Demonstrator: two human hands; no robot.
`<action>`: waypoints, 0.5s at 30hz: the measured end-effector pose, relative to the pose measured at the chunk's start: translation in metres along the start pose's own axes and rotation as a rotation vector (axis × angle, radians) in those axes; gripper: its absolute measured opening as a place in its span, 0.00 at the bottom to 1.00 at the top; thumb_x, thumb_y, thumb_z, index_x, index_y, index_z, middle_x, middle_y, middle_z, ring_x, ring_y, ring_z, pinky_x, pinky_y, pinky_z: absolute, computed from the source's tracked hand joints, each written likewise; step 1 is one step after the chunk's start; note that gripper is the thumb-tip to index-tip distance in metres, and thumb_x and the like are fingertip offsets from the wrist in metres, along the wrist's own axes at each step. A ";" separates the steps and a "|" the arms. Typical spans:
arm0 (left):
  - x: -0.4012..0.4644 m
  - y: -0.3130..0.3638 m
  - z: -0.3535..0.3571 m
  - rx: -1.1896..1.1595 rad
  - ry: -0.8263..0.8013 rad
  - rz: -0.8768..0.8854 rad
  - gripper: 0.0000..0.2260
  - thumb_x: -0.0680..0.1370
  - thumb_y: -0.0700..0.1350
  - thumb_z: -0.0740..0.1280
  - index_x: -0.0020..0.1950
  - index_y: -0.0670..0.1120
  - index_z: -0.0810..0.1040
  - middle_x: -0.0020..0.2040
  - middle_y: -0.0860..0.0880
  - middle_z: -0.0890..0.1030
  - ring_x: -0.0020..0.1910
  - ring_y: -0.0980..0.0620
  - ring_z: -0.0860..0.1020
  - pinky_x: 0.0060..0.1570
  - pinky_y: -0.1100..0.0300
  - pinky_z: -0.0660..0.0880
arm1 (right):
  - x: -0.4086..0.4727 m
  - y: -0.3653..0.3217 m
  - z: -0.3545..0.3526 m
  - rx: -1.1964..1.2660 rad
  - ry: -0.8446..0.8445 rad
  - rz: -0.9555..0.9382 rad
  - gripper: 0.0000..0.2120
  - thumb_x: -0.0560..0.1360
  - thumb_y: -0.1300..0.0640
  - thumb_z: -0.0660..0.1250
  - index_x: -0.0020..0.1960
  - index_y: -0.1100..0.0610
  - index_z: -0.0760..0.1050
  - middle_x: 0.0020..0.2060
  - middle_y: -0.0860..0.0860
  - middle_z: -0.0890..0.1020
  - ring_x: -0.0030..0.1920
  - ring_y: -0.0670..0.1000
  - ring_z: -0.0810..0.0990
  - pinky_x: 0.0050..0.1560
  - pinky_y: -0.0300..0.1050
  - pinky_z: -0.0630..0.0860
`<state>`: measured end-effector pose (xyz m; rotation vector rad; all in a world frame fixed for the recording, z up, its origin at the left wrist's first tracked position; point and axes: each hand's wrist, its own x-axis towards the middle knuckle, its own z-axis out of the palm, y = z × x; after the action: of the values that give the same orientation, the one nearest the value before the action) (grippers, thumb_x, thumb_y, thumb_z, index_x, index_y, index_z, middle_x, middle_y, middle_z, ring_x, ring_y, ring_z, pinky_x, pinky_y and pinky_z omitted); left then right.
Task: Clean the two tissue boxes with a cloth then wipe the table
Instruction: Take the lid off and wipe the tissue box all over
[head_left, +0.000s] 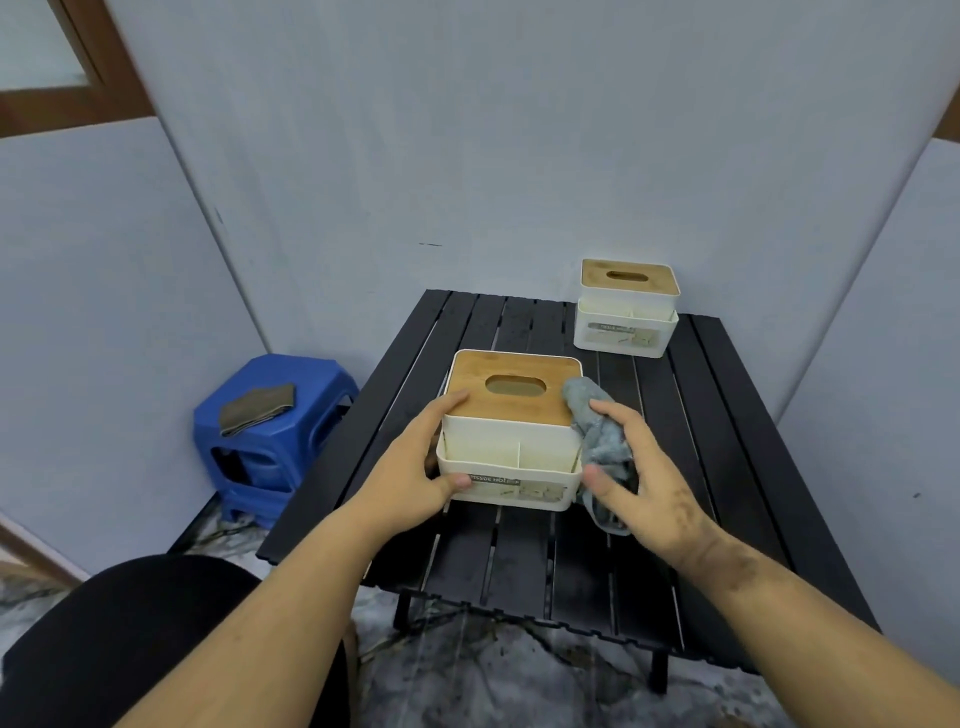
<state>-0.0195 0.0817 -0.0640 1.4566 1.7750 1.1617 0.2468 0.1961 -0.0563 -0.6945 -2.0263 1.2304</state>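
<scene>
Against the right side wall of the near tissue box (511, 431), the right hand (641, 480) presses a crumpled grey cloth (600, 431), its fingers spread and loosely curved over the fabric, thumb pointing toward the box's front corner. Opposite it, the left hand (415, 462) grips the box's left end, fingers up along the side to the bamboo lid (511, 387) and thumb hooked on the front lip. Beneath both hands lies the black slatted table (519, 556), the box sitting near its middle. Beyond the right hand, at the far edge, stands the second tissue box (626, 309), untouched. Left of the left hand, off the table, a blue stool (270, 441) carries a folded olive cloth (257, 408).
</scene>
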 end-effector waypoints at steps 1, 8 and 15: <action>0.000 0.001 -0.001 -0.002 -0.001 -0.001 0.43 0.76 0.34 0.74 0.73 0.76 0.62 0.72 0.56 0.72 0.70 0.51 0.75 0.66 0.54 0.78 | -0.002 -0.002 0.007 0.118 0.054 0.020 0.22 0.77 0.45 0.66 0.70 0.43 0.68 0.64 0.43 0.76 0.65 0.45 0.76 0.65 0.41 0.73; -0.004 0.001 -0.001 -0.016 0.000 -0.002 0.41 0.77 0.34 0.73 0.72 0.75 0.63 0.71 0.58 0.73 0.70 0.52 0.75 0.67 0.56 0.78 | -0.006 0.002 0.025 0.074 0.149 0.033 0.30 0.72 0.59 0.76 0.70 0.44 0.70 0.63 0.41 0.76 0.63 0.42 0.77 0.59 0.33 0.75; -0.003 -0.004 0.003 -0.029 0.097 0.015 0.39 0.72 0.39 0.80 0.71 0.71 0.68 0.68 0.60 0.73 0.67 0.54 0.75 0.64 0.50 0.80 | 0.006 0.003 0.038 -0.108 0.205 -0.024 0.43 0.63 0.61 0.83 0.70 0.41 0.67 0.65 0.41 0.72 0.63 0.30 0.69 0.58 0.21 0.66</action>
<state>-0.0186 0.0793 -0.0690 1.4214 1.8074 1.2804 0.2145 0.1802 -0.0701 -0.8105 -1.9350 0.9985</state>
